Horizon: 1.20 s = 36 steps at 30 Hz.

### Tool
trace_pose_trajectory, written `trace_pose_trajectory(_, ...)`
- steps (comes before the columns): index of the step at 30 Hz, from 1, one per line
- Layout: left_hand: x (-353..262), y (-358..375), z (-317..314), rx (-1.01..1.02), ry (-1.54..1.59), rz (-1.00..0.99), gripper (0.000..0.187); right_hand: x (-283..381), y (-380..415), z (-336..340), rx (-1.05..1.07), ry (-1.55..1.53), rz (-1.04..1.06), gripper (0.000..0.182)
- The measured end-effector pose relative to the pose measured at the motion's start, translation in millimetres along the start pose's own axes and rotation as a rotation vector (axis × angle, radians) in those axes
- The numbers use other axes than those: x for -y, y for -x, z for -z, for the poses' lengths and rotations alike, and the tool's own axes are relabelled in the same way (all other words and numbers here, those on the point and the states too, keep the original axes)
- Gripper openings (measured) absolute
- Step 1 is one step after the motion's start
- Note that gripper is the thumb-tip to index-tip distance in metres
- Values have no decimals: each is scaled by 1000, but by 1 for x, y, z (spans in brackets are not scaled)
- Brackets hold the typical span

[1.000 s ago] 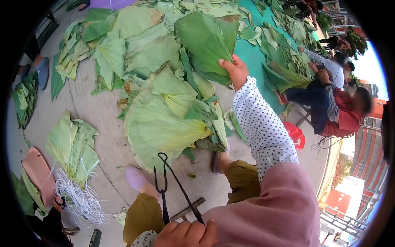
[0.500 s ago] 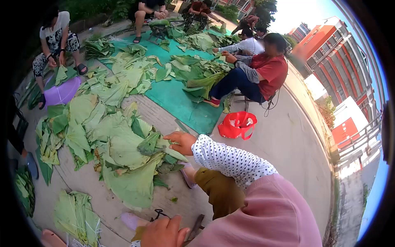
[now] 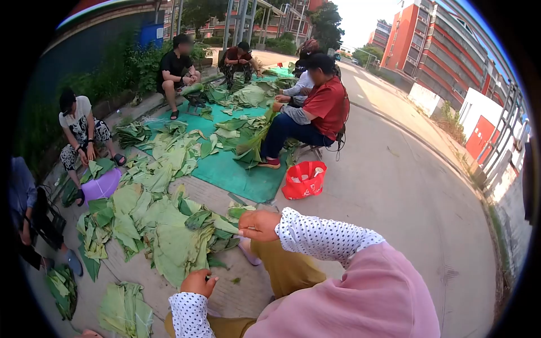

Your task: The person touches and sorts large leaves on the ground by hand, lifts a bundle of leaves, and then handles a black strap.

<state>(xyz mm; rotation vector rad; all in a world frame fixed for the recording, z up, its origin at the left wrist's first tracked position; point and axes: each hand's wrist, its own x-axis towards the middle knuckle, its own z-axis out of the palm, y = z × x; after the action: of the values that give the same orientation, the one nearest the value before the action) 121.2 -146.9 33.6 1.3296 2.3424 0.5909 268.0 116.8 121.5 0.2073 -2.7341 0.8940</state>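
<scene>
My right hand (image 3: pixel 259 225) is closed at the right edge of the leaf heap, its thumb and fingers pinching the tip of a folded green leaf (image 3: pixel 224 223). Lower down, my left hand (image 3: pixel 198 283) has its fingers loosely bent and apart, with nothing visible in them. It is beside the lower edge of a broad, flat leaf (image 3: pixel 179 250), which looks like a lotus leaf. Wilted, partly browned leaves overlap around it on the ground. A tied bundle of leaves (image 3: pixel 125 310) lies at lower left, bound with pale string.
Several people sit around the leaf piles, among them one in a red shirt (image 3: pixel 328 104) and one with a purple piece (image 3: pixel 102 185) by the legs. A green mat (image 3: pixel 242 185) lies under farther leaves. A red bag (image 3: pixel 304 181) stands on the concrete at right.
The view has tilted up. My right hand has gone from stretched fingers to a pinch on a leaf. My left hand has moved from my lap out toward the heap.
</scene>
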Motion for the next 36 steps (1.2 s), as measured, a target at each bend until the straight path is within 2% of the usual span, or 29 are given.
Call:
trace_pose_trajectory(2, 3, 6, -16, 41, -5, 36, 30, 10, 16, 2, -2, 26, 39, 22)
trace_pose_trajectory(5, 2, 23, -40, -52, -3, 3, 25, 21, 38, 3, 3, 49, 110, 21)
trace_pose_trajectory(7, -5, 33, -51, -177, 228, 3, 20, 25, 49, 3, 65, 49, 199, 20)
trace_pose_trajectory(8, -10, 39, -53, -184, 214, 6, 20, 27, 50, 0, 56, 45, 212, 20)
trace_pose_trajectory(10, -31, 48, -57, -338, 391, -18, 17, 31, 50, -12, 55, -169, 229, 18)
trace_pose_trajectory(12, -75, 63, -43, -401, 458, -60, 17, 23, 48, -37, 109, -184, 223, 29)
trace_pose_trajectory(13, -91, 67, -39, -385, 616, -22, 18, 23, 48, -50, 97, -207, 256, 35)
trace_pose_trajectory(14, -104, 69, -35, -364, 775, 15, 18, 26, 50, -62, 136, -302, 214, 38)
trace_pose_trajectory(16, -116, 70, -33, -328, 823, 37, 20, 28, 52, -75, 170, -404, 175, 43)
trace_pose_trajectory(18, -124, 68, -34, -322, 1041, 47, 20, 27, 52, -83, 415, -515, 16, 33)
trace_pose_trajectory(22, -126, 60, -34, -334, 890, 102, 24, 4, 49, -87, 517, -596, -59, 23)
trace_pose_trajectory(24, -124, 53, -43, -330, 857, 93, 26, -6, 50, -81, 379, -488, 29, 19)
trace_pose_trajectory(26, -120, 45, -53, -232, 722, 69, 29, -13, 55, -68, 304, -525, 65, 19)
trace_pose_trajectory(27, -116, 42, -62, -255, 807, 54, 27, -16, 58, -61, 237, -557, 100, 19)
trace_pose_trajectory(31, -115, 38, -71, -270, 763, 193, 19, -34, 67, -51, 166, -518, 54, 19)
trace_pose_trajectory(33, -115, 37, -67, -243, 733, 201, 19, -45, 71, -48, 119, -409, 61, 21)
trace_pose_trajectory(35, -111, 39, -67, -220, 709, 220, 19, -52, 76, -44, 70, -464, 28, 22)
trace_pose_trajectory(36, -107, 39, -66, -268, 532, 165, 23, -54, 78, -40, 20, -519, -6, 22)
